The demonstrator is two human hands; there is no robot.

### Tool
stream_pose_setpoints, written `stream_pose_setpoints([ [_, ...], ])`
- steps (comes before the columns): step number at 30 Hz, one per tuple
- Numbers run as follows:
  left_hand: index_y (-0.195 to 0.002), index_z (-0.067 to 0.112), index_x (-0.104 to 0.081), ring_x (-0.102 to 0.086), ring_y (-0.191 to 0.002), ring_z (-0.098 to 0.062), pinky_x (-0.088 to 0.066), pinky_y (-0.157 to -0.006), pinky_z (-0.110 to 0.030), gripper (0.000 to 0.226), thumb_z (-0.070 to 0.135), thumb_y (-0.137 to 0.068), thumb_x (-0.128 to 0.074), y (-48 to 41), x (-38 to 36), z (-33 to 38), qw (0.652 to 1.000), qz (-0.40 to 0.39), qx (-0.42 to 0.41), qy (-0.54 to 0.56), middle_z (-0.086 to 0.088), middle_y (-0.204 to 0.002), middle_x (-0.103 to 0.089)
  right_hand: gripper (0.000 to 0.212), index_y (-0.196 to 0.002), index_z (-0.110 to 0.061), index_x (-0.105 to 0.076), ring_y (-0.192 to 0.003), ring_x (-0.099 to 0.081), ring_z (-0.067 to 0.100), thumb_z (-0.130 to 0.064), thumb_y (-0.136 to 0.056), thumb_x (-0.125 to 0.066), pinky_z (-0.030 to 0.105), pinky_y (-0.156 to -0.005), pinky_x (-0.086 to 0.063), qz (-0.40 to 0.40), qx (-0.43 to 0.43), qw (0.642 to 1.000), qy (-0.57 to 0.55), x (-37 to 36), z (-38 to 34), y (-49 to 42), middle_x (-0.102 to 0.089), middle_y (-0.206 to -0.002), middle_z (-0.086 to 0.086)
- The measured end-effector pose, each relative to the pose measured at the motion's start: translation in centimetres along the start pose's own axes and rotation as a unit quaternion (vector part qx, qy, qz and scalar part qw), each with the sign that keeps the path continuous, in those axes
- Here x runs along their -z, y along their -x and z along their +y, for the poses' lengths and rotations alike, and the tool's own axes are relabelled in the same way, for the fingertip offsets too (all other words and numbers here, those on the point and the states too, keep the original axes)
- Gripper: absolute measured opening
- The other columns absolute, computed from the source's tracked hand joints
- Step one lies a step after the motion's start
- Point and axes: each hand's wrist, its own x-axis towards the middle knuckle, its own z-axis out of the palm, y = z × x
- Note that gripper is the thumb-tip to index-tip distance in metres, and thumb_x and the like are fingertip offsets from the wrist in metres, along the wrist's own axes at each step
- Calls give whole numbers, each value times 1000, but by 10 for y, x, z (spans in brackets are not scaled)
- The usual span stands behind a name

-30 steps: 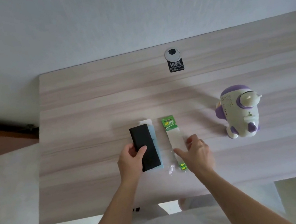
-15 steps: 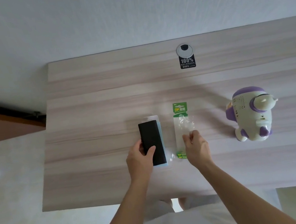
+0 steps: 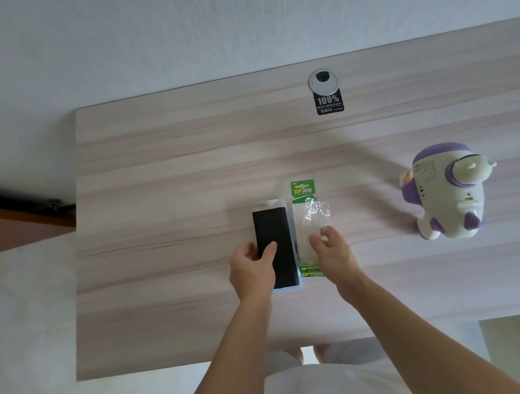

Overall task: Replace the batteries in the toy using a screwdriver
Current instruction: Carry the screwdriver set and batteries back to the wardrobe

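A white and purple toy lies on the right side of the wooden desk. At the desk's middle a green battery pack with clear plastic wrap lies next to a flat black case on a light blue base. My left hand grips the case at its near left side, thumb on top. My right hand pinches the clear plastic of the battery pack near its lower half. No screwdriver shows.
A round cable grommet with a black "100%" sticker sits at the desk's far edge. The desk's left edge borders a pale tiled floor. A white wall stands behind.
My right hand moved from the pack's lower end up to its clear plastic and now pinches it. The battery pack sits closer to the black case. My left hand stays on the case.
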Motion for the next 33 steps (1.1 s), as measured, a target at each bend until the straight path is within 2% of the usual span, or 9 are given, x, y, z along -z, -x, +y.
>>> stream_pose_setpoints([
  [3, -116, 15, -67, -67, -102, -21, -56, -96, -43, 35, 28, -86, -78, -6, -1, -2, 999, -35, 8, 9, 0, -108, -72, 10, -112, -22, -53, -95, -61, 18, -23, -104, -47, 42, -93, -53, 2, 15, 1000, -2, 0, 2, 0, -61, -98, -7],
  [8, -101, 29, -65, -69, -100, -22, -57, -93, -46, 16, 26, -88, -75, -6, 8, -2, 996, -88, -10, -1, 2, -104, -73, 13, -113, -20, -57, -96, -64, 21, -22, -103, -49, 40, -89, -54, 6, 23, 1000, -8, -1, 6, -1, -65, -100, -1],
  [12, -115, 30, -55, -68, -103, -20, -59, -90, -43, 30, 28, -91, -73, -3, 18, -1, 991, -132, -19, 18, 2, -112, -69, 15, -114, -17, -60, -98, -66, 25, -20, -103, -50, 44, -92, -55, -8, 13, 999, -46, 0, 5, -1, -68, -103, 5],
  [16, -116, 33, -51, -70, -101, -25, -59, -89, -47, 33, 29, -91, -73, 1, 23, 3, 986, -155, -21, 64, -3, -108, -72, 16, -114, -17, -62, -99, -69, 28, -19, -103, -50, 46, -91, -57, -20, 15, 997, -76, -4, 0, 0, -70, -105, 8],
  [19, -117, 31, -54, -70, -98, -21, -58, -91, -48, 31, 24, -92, -71, 2, 28, 9, 979, -169, 6, 116, 0, -107, -75, 16, -114, -19, -62, -99, -70, 30, -20, -104, -50, 47, -90, -58, -32, 26, 996, -76, -5, -7, 2, -72, -105, 9],
  [23, -114, 21, -64, -69, -104, -20, -57, -93, -48, 19, 21, -95, -67, 8, 33, 23, 968, -194, 36, 155, -1, -115, -73, 18, -116, -15, -63, -92, -71, 25, -17, -103, -50, 41, -84, -59, -36, 53, 995, -77, -2, -21, 4, -73, -103, 9],
  [25, -116, 22, -62, -68, -105, -18, -57, -92, -50, 19, 24, -97, -64, 11, 36, 31, 963, -209, 50, 165, 1, -117, -71, 18, -116, -13, -63, -89, -71, 23, -18, -103, -51, 39, -81, -58, -37, 65, 994, -77, -1, -28, 6, -74, -101, 8],
  [28, -123, 29, -57, -64, -112, -27, -54, -94, -60, 27, 34, -97, -63, 14, 40, 41, 959, -224, 66, 158, 2, -121, -66, 18, -117, -16, -62, -88, -71, 22, -21, -103, -52, 36, -74, -58, -38, 69, 993, -88, 1, -38, 11, -74, -100, 5],
  [33, -120, 33, -57, -67, -109, -34, -56, -87, -63, 24, 36, -96, -62, 27, 43, 56, 949, -239, 67, 195, -6, -120, -67, 15, -113, -17, -63, -94, -73, 25, -22, -100, -57, 47, -85, -60, -38, 108, 989, -91, 8, -56, 20, -77, -101, 3],
])
